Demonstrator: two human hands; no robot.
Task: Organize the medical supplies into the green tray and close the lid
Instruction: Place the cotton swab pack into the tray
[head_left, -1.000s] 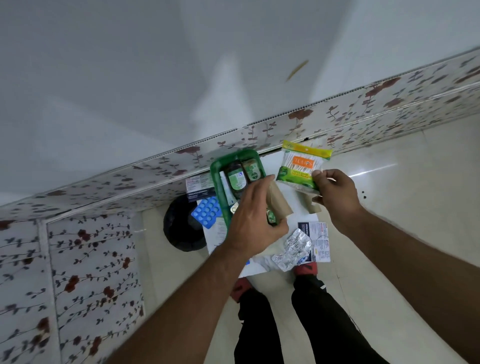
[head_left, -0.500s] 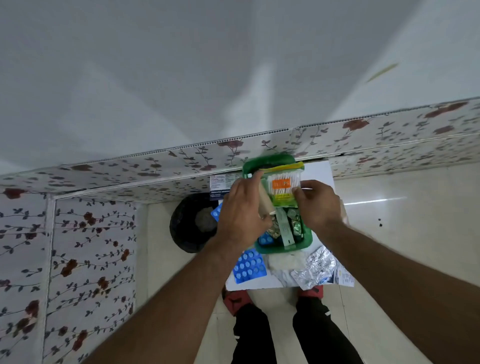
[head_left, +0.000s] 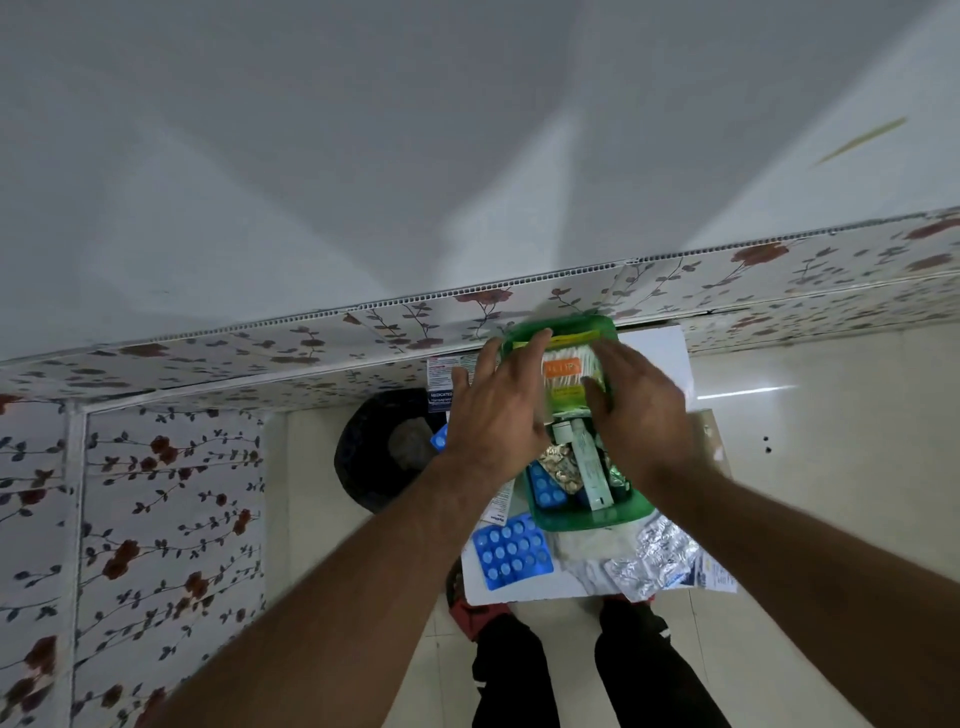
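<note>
Left hand: fingers straight and spread over the left rim of the green tray, gripping nothing. Right hand: fingers flat, resting on the right edge of the cotton swab packet. Packet lies in the tray's far end; white tube in the near end. Tray sits on white table. Blue blister pack and foil strip lie on the table just beside the tray's near edge.

Left grip and right grip hover, fingers seemingly straight (blurred).
</note>
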